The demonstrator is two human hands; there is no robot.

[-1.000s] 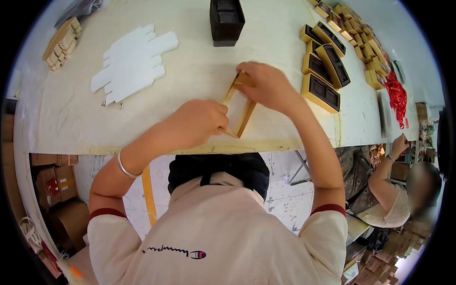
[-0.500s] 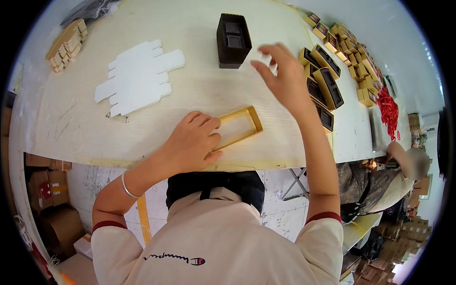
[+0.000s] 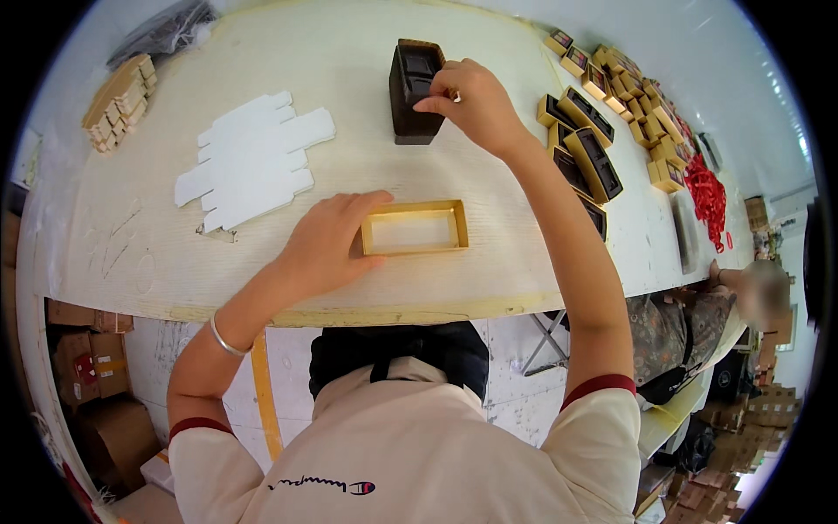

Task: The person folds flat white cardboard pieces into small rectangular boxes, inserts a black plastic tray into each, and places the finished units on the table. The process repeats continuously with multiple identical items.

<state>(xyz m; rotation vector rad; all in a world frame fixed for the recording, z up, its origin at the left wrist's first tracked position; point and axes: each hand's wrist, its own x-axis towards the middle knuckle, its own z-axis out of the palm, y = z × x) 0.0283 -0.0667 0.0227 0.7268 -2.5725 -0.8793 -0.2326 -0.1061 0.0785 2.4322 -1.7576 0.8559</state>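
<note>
A shallow gold box (image 3: 415, 251) lies on the table in front of me, with a pale inside. My left hand (image 3: 325, 243) grips its left end between thumb and fingers. Beyond it stands a stack of black plastic trays (image 3: 417, 113), whose top one has square hollows. My right hand (image 3: 471, 100) has its fingers closed at the right edge of that top tray; the fingertips are partly hidden. Left of the gold box is a pile of flat white card blanks (image 3: 253, 162) with tabs.
Gold boxes with black trays in them (image 3: 594, 162) are heaped on the right. Farther right lie many small gold boxes (image 3: 646, 113) and a red ribbon bundle (image 3: 709, 196). Folded cream card pieces (image 3: 120, 100) sit far left. Another person (image 3: 690, 332) is at the table's right end.
My right hand has moved left from beside the black stack and closed on the top tray's edge. The gold box has turned straighter and shifted slightly left under my left hand.
</note>
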